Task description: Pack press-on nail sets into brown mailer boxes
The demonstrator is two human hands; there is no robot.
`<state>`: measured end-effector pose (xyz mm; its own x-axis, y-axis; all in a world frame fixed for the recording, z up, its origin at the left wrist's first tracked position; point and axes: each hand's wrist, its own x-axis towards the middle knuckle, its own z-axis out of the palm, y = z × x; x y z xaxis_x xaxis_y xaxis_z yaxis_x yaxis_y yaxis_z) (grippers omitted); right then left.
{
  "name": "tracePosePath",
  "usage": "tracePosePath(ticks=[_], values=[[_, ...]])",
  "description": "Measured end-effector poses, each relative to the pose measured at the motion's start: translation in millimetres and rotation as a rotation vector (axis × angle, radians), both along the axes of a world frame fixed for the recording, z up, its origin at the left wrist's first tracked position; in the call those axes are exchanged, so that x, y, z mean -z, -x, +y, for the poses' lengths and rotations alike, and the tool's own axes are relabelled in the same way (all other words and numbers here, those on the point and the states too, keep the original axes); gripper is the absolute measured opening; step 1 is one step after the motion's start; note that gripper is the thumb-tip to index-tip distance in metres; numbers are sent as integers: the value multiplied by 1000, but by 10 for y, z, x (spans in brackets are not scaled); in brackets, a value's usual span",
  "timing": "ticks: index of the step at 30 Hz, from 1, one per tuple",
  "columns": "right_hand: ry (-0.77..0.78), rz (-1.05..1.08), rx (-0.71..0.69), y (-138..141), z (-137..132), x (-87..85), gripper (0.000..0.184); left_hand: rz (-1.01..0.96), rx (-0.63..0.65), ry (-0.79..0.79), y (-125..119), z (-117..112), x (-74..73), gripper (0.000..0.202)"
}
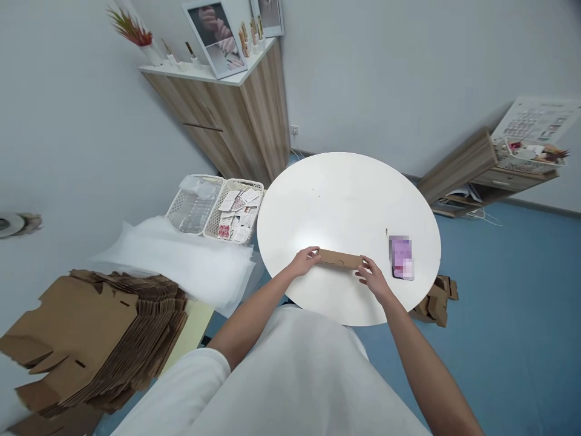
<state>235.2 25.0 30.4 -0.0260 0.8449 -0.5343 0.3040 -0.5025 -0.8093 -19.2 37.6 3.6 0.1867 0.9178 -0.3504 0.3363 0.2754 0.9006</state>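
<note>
A long, narrow cardboard box (340,259) is held level between my two hands, over the near half of the round white table (345,188). At its left end, the fingers of my left hand (305,261) grip the edge. My right hand (373,278) closes on the opposite end, thumb and fingers at the corner. The box looks folded closed, with a small curved notch along its front side. To the right of my right hand lies a purple, pixelated phone-like item (401,257) on the tabletop.
At left, flattened cardboard boxes (104,339) are stacked beside white foam sheets (181,260). White baskets hold clear packaging (195,206) and printed cards (238,212). A wooden cabinet (258,103) stands behind, a shelf unit (463,172) at right. Folded boxes (436,303) sit below the table's right edge.
</note>
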Motion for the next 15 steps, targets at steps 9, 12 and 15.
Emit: tracePosePath(ticks=[9, 12, 15], values=[[-159, 8, 100, 216, -118, 54, 37, -11, -7, -99, 107, -7, -27, 38], [-118, -56, 200, 297, -302, 138, 28, 5, 25, -69, 125, -140, 40, 26], [-98, -157, 324, 347, -536, 251, 32, 44, 30, -16, 135, -314, 134, 28]])
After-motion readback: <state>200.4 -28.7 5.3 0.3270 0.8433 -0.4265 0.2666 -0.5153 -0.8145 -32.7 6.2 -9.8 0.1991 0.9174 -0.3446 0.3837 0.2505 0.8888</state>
